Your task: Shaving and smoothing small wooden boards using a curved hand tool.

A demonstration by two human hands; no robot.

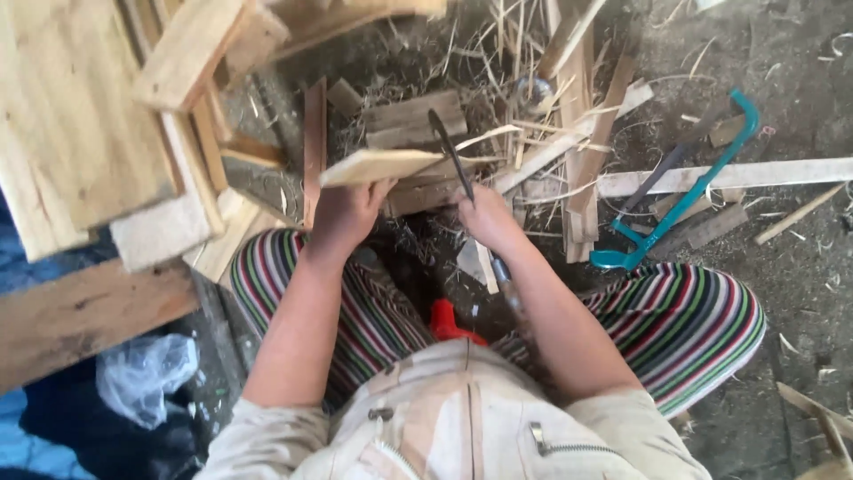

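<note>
Gripping a thin pale wooden slat (378, 165) at its near end, the left hand (342, 216) sits just above the middle of the frame, fingers curled under the board and thumb on top, pinching it so that it juts up and to the right. The right hand (487, 218), just right of centre, is closed around the handle of a dark curved blade (450, 151), whose tip points toward the top of the frame and crosses the far end of the slat. Both hands work over a wooden block (416, 120) half buried in shavings and splinters (524, 80) at top centre.

Doing this cut well, as I judge it, depends on keeping the slat braced against the block so it does not spring, and on keeping the left fingers well back from the line of the blade, since they are close to it. Short, controlled strokes directed away from the body and the knees look safer than a long swing, because the striped trousers (684, 324) frame the work closely on both sides.

A teal-framed hacksaw (684, 191) lies unused on the ground at the right, near long offcuts. Stacked planks (80, 133) fill the upper left, and a crumpled plastic bag (142, 373) lies at lower left.
</note>
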